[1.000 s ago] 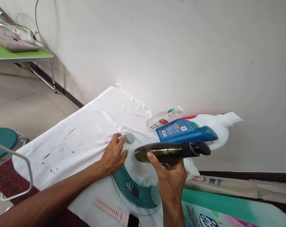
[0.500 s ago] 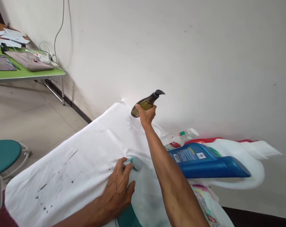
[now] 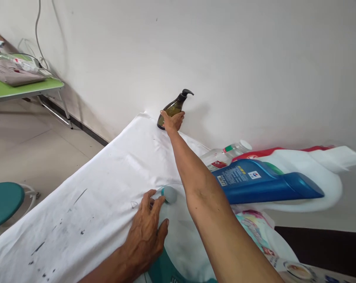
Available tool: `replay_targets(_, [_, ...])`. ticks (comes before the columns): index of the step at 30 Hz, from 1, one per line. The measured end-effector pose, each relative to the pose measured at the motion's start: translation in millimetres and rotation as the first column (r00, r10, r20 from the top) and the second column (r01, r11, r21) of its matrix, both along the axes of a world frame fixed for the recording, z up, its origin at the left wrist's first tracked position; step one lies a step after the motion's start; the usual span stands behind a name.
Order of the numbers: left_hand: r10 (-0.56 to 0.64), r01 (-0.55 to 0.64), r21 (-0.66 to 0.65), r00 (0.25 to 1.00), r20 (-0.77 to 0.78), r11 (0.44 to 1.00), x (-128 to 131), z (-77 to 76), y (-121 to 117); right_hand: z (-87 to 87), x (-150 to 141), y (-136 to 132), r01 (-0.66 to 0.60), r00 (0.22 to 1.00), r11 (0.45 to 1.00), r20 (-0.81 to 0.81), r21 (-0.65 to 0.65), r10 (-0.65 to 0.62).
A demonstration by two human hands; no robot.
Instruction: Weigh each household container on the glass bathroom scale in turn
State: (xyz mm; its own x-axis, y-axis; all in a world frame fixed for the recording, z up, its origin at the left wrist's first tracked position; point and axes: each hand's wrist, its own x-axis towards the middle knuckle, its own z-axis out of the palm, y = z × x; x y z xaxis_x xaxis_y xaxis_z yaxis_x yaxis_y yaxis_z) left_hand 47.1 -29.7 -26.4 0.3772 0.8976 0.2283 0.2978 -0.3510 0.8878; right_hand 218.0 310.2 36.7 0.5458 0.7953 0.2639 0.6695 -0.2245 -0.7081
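Note:
My right hand (image 3: 175, 122) is wrapped round a dark green pump bottle (image 3: 171, 111) with a black pump head. The bottle tilts to the right over the far corner of the white-covered table (image 3: 107, 184), close to the wall. Whether its base touches the cloth I cannot tell. Nearer to me, my left hand (image 3: 147, 232) lies with fingers apart, its fingertips against a small round grey cap with a teal rim (image 3: 169, 194). The cap sits at the edge of a clear, teal-marked container (image 3: 166, 263), partly hidden by my left hand and right forearm.
Right of my forearm stand a blue bottle (image 3: 254, 182), a clear bottle with a white cap (image 3: 222, 155), a white and red container (image 3: 333, 177) and a colourful pack (image 3: 254, 228). A teal stool (image 3: 5, 204) and a green table (image 3: 21, 88) stand to the left.
My right hand has moved the pump bottle farther toward the wall and the table's far corner, and the bottle is more upright. The view has shifted right; my left hand stays by the cap.

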Motion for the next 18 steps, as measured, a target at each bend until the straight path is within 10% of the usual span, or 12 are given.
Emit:
replay_targets(7, [0.032,-0.032,0.084,0.999,-0.008,0.996,-2,-2.7,2,11.8,-9,-82,-0.03,0.999,0.998,-0.033,0.052,0.032])
replay_targets(14, [0.029,-0.02,0.157,0.998,-0.057,0.987,-5,-6.8,9,12.8,-11,-236,-0.17,0.979,0.973,0.139,0.158,0.149])
replay_targets(18, [-0.004,0.017,0.163,0.997,-0.078,0.987,-8,-7.7,13,55.0,-13,-334,-0.185,0.93,0.965,0.35,0.188,0.11])
